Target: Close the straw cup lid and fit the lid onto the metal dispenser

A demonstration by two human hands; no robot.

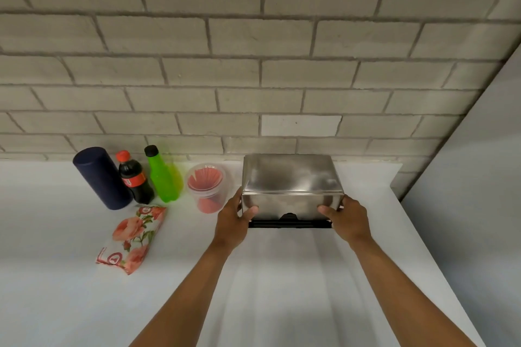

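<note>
A shiny metal dispenser (291, 180) stands on the white counter near the brick wall, its steel lid on top and a black base showing under the front. My left hand (235, 213) grips its front left corner. My right hand (342, 215) grips the front right corner, thumb on the front face. Left of it stands a clear plastic straw cup (208, 187) holding red straws; its top looks covered by a clear lid.
Along the wall to the left are a dark blue cylinder (101, 177), a cola bottle (134, 177) and a green bottle (163, 175). A floral packet (132, 236) lies in front of them. The counter (282, 276) ends at the right against a grey wall.
</note>
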